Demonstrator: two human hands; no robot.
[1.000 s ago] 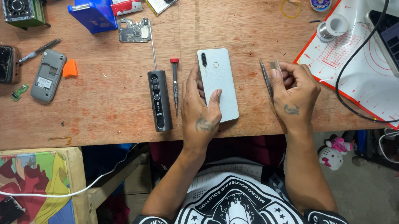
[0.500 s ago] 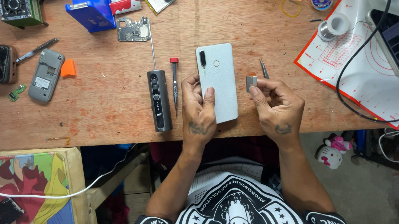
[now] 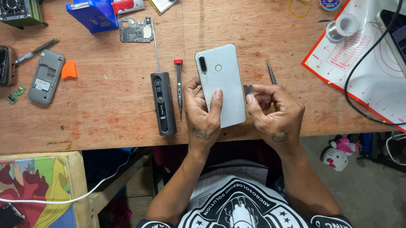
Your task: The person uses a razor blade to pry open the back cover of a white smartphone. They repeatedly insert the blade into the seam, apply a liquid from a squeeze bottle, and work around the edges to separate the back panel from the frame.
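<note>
L hand (image 3: 203, 110) fingers clamped on white phone (image 3: 221, 84), lower edge hidden; R hand (image 3: 274, 110) pinches small metal blade (image 3: 248, 89), mostly covered.

On the wooden worktop (image 3: 118, 114), the white glossy smartphone (image 3: 221, 82) lies back-up at centre. At its nine o'clock lies the red-capped slim screwdriver (image 3: 179, 87), then the black cylindrical electric screwdriver (image 3: 162, 102). Metal tweezers (image 3: 271, 72) lie at three o'clock.

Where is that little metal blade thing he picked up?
In the head view, the thin metal blade is pinched in the right hand, just right of the white phone that the left hand steadies, with the tweezers lying just beyond.
</note>
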